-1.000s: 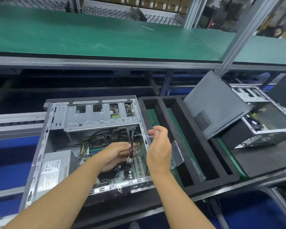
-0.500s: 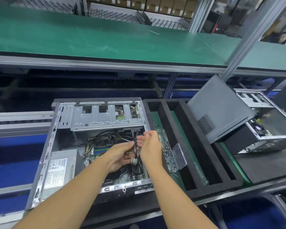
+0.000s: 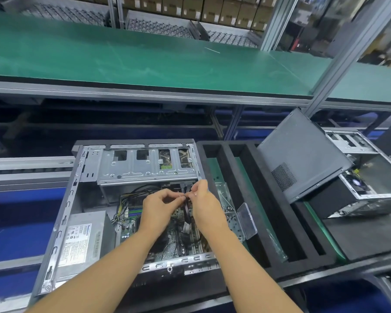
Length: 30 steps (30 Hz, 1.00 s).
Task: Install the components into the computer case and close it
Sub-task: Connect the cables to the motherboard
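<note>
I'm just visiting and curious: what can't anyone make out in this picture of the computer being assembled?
1. What the right hand pinches beside the black cable: head view, its fingers cover it.
2. Power supply label print: too small.
3. Second case: cut by right edge, partly behind leaning side panel.

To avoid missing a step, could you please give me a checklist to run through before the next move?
1. Left hand and right hand both pinch the black cables: ok.
2. White connector plugged in: cannot tell.
3. Power supply sits inside the computer case: ok.
4. Side panel fitted: not ok; it leans against the neighbouring case.
</note>
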Tool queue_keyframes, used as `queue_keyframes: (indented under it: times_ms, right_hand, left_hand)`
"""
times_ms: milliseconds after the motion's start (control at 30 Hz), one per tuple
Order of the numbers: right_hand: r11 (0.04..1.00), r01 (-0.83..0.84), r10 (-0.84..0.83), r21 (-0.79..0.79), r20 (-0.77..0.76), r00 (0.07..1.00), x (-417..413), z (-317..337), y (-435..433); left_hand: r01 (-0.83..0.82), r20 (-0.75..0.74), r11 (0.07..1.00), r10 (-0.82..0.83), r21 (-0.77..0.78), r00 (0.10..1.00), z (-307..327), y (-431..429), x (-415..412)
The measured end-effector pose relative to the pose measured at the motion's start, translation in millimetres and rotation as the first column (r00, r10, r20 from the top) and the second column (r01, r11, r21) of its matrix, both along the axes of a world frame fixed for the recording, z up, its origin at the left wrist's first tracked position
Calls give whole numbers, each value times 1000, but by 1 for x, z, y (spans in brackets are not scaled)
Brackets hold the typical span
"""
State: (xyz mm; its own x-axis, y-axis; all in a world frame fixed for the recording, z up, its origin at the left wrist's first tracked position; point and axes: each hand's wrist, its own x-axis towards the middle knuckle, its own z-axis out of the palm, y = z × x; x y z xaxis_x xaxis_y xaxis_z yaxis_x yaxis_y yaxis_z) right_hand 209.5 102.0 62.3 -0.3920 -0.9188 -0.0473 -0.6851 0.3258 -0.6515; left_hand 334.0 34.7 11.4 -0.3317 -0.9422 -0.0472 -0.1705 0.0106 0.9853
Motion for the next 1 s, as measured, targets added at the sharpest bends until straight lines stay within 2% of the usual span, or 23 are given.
queue_keyframes:
  times_ms: [100,233,300,433,567,733,1000]
  right_hand:
    - [999,25,-21,-33,130,991,-5,-2,0]
    - [982,97,-58,-161,230,972,-9,-6,0]
    - [970,164,-110,-177,282,953,-10,-7,-2]
    - [940,282,-189,-192,396,899,-11,-8,-7]
    - [938,277,-160,-210,446,881,-13,-12,-5]
    - [949,194,-83,-249,397,914,-15,-14,-2]
    - [944,80,-8,-321,219,976,-13,-15,1]
  left_hand:
    - [0,14,999,1,-46,1000,1,-1,1]
    - [-15,-50,999,16,30,999,1,-2,-2]
    - [3,-95,999,2,52,995,1,-2,-4]
    - [90,-193,987,-63,136,979,2,-1,-5]
    - [220,-329,939,-126,266,936,4,1,-6]
    - [209,-338,929,-99,306,936,4,0,-8]
    - [167,-364,920,-29,355,931,0,-2,-8]
